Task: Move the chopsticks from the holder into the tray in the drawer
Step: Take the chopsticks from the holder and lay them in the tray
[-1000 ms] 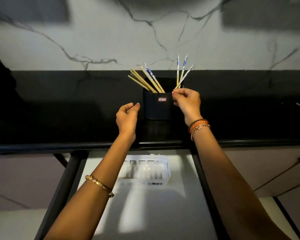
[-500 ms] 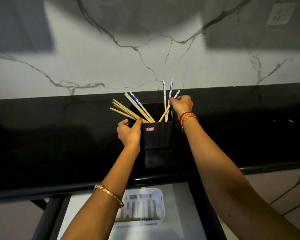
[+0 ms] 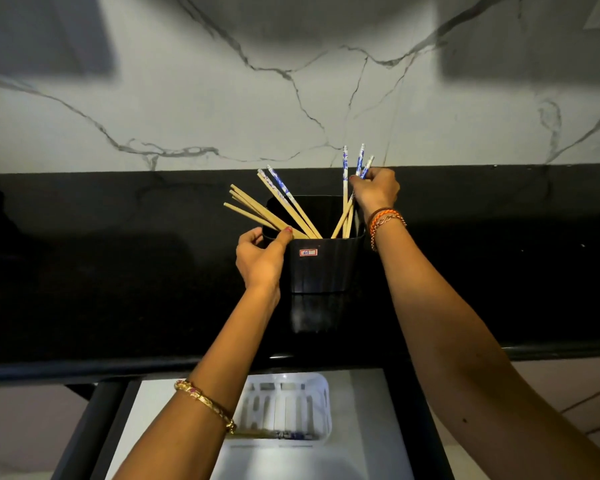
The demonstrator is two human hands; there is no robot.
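Two hands work at the black holder [image 3: 321,263] on the dark table [image 3: 118,289]. The left hand [image 3: 262,258] clasps its left rim; the right hand [image 3: 374,192] has its grip pinched on blue-patterned chopsticks [image 3: 345,188] (tips inside the holder). Below the holder, a white tray [image 3: 321,410] sits in the open drawer [image 3: 368,427].

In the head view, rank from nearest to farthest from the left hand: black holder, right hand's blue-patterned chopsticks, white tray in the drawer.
1. Black plastic holder: touching the left hand.
2. Blue-patterned chopsticks: holder's right side.
3. White slotted tray: below, in the drawer.
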